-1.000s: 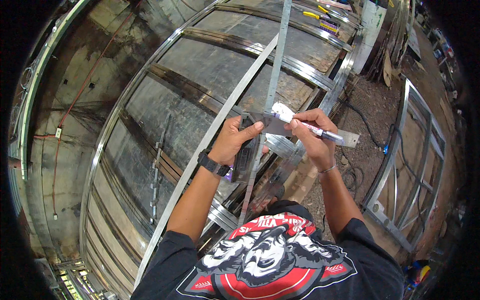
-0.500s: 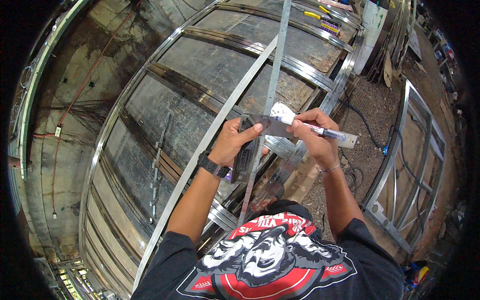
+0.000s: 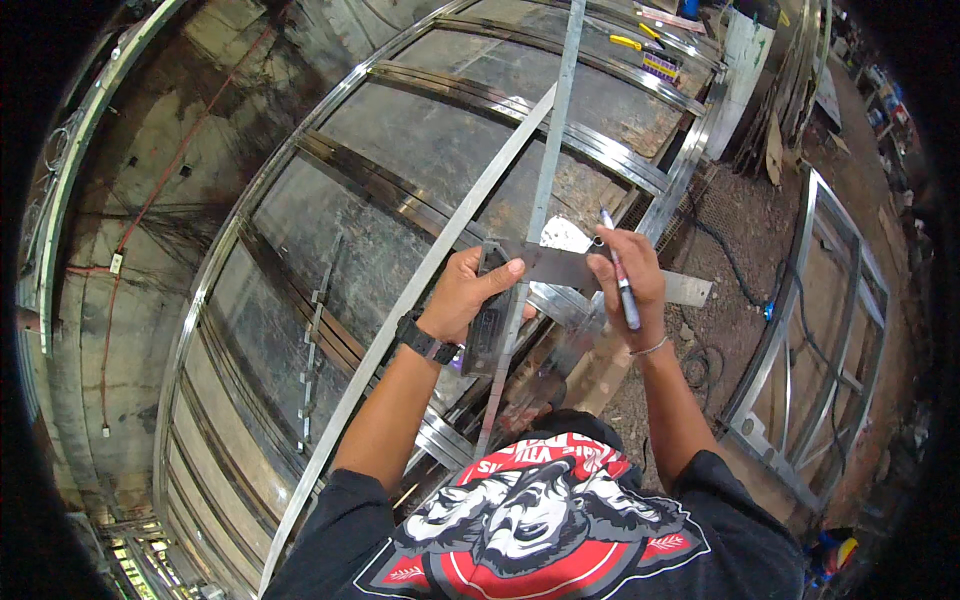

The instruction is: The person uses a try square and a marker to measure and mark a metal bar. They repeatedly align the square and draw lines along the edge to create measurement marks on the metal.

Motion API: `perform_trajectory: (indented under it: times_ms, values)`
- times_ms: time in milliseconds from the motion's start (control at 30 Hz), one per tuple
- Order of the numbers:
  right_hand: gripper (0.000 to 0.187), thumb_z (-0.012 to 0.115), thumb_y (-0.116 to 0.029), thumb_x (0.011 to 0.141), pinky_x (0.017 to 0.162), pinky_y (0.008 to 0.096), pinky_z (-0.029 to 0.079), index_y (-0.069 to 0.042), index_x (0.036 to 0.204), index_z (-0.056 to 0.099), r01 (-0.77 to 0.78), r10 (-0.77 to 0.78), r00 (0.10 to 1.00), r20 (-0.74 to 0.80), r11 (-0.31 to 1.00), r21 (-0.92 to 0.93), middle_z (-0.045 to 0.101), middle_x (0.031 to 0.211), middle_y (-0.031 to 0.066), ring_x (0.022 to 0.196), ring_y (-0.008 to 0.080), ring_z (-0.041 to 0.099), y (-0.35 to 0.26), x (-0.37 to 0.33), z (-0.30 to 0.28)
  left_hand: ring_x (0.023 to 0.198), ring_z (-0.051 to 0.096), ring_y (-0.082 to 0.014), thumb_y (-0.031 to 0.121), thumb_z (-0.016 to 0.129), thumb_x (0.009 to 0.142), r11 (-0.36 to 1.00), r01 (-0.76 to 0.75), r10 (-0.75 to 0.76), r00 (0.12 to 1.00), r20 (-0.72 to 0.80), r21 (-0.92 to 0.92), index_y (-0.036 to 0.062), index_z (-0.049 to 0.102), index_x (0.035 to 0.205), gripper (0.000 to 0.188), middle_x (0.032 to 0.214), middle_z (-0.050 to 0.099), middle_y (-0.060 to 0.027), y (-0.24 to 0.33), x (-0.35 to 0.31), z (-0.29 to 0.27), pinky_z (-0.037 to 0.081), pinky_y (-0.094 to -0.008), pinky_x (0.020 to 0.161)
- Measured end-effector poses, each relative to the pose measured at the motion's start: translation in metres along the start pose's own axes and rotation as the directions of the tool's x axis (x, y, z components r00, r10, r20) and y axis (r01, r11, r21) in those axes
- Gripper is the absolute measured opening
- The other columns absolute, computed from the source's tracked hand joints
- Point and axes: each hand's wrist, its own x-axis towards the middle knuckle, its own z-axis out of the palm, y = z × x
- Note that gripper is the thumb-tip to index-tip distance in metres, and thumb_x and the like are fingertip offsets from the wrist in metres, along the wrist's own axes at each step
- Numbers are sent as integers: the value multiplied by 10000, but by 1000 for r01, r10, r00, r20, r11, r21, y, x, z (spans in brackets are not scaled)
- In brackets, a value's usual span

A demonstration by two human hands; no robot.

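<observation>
My left hand (image 3: 468, 290), with a dark watch on its wrist, grips a try square with a black handle (image 3: 487, 325). The thumb presses on the flat grey blade (image 3: 555, 266), which reaches across toward my right hand. Beneath the square passes a long, narrow metal bar (image 3: 552, 150). In my right hand (image 3: 632, 275) a white marker pen (image 3: 619, 265) is held between the fingers, its blue end pointing away from me. The right fingertips are at the blade, and the blade's bright end (image 3: 690, 290) shows past that hand.
A large frame of metal tubes (image 3: 410, 200) over dark sheets spreads ahead and left. A second long bar (image 3: 430, 265) slants across it. Farther off lie a yellow-handled tool (image 3: 627, 43) and a purple-and-yellow box (image 3: 660, 67). Right, a smaller metal frame (image 3: 790, 340) and a black cable (image 3: 725, 245) lie on the ground.
The marker pen has swung from lying across the blade, tip to the left, to pointing away from me. My right hand has turned with it; the left keeps its grip on the square.
</observation>
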Motion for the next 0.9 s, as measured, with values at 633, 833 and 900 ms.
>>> perform_trajectory:
  times_ms: [633,833,900]
  values:
    - [232,845,-127,893,716,321,502,-56,1101,769,-3,12,997,-82,995,100,646,899,90,779,206,618,-5,62,-21,876,784,-242,207,773,981,986,-104,73,972,223,131,-15,670,1253,365,980,764,-121,50,30,9,653,-384,786]
    - [218,856,-151,891,687,311,480,-51,1067,775,-55,62,996,-59,992,114,628,852,67,743,174,589,-8,72,-27,797,783,-212,223,781,988,990,-134,130,987,96,44,1,705,1107,262,915,763,-111,58,29,25,659,-345,701]
    - [218,849,-151,899,721,307,483,-43,1073,774,-81,86,996,-40,990,114,636,867,62,778,169,599,-10,73,-28,762,778,-206,226,779,991,988,-141,135,987,81,64,6,706,1081,248,903,761,-106,61,28,28,656,-336,677]
